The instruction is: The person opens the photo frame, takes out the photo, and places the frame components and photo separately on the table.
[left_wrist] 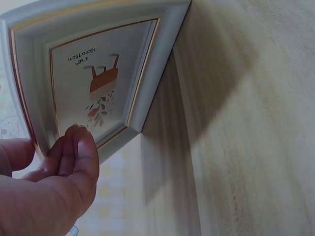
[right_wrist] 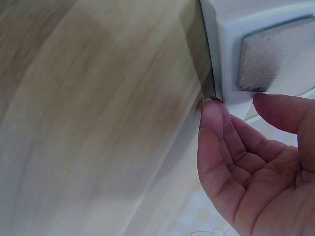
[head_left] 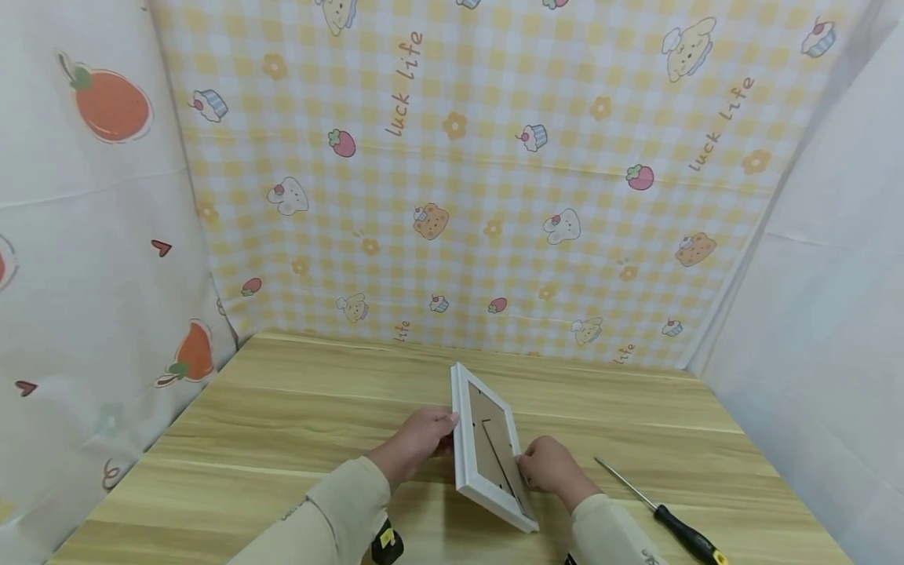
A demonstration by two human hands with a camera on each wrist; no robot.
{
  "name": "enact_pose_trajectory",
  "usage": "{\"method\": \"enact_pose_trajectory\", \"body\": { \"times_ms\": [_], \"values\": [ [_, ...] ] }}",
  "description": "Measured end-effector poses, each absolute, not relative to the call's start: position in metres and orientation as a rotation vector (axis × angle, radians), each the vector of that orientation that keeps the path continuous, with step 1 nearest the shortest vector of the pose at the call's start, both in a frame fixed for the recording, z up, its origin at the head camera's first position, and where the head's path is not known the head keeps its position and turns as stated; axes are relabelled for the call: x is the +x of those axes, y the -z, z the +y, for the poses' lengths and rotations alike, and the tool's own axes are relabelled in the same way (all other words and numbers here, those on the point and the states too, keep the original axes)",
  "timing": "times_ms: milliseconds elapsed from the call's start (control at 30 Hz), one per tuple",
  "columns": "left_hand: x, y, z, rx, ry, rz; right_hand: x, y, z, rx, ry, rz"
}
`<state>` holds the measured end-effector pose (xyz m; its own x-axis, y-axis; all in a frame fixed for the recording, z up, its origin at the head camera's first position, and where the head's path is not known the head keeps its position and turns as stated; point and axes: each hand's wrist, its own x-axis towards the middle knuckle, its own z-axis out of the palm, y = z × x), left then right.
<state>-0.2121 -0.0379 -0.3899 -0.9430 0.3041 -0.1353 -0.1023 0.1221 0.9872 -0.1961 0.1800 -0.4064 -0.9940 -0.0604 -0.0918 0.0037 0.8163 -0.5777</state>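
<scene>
A white picture frame (head_left: 462,443) stands tilted over the wooden table, its brown backing board (head_left: 487,412) and slanting support leg facing me in the head view. My left hand (head_left: 422,436) pinches its left side, thumb on the near face and fingers behind. From the left wrist view, the front shows gold trim and a printed insert (left_wrist: 103,83) marked 4"x6". At the right edge my right hand (head_left: 553,468) pinches the frame low down. In the right wrist view, its thumb lies beside the rough grey-brown end of the support leg (right_wrist: 261,61), with fingertips at the frame's rim.
A screwdriver (head_left: 681,530) with a black and yellow handle lies right of my right hand, its shaft pointing away. By my left sleeve is a black and yellow object (head_left: 387,543), partly hidden. Patterned cloth (head_left: 459,180) hangs behind the wooden table (head_left: 318,392).
</scene>
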Motion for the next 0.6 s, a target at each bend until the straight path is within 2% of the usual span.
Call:
{"method": "enact_pose_trajectory", "body": {
  "times_ms": [600],
  "values": [
    [-0.214, 0.402, -0.045, 0.154, -1.847, 2.181, -0.195, 0.402, 0.181, -0.013, 0.875, 2.910]
  ]
}}
